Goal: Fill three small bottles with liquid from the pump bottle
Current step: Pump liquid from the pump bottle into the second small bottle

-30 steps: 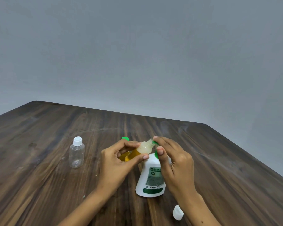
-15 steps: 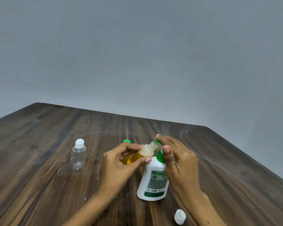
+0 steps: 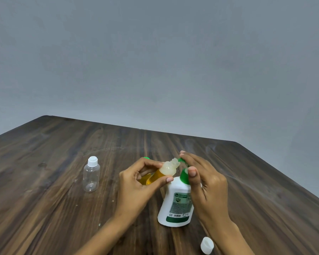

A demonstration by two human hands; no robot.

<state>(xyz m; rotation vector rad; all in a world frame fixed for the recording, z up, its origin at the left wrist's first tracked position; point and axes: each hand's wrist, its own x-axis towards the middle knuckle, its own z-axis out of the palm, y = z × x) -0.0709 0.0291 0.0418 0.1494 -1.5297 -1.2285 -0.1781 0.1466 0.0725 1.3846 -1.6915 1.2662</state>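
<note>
My left hand (image 3: 134,188) grips a small bottle (image 3: 166,170) partly filled with amber liquid, tilted with its open neck at the green nozzle (image 3: 180,160) of the white pump bottle (image 3: 177,203). My right hand (image 3: 208,183) lies over the pump head, fingers on top and thumb against the green collar. An empty clear small bottle (image 3: 91,176) with a white cap stands to the left. Behind my left hand show a green cap (image 3: 146,158) and an amber part of another small bottle.
A loose white cap (image 3: 207,245) lies on the dark wooden table (image 3: 44,208) near my right forearm. The table's far edge and right edge meet a plain grey wall.
Both hands keep their hold at the pump nozzle. The view has shifted a little, and more of the pump's green collar shows under my right thumb.
</note>
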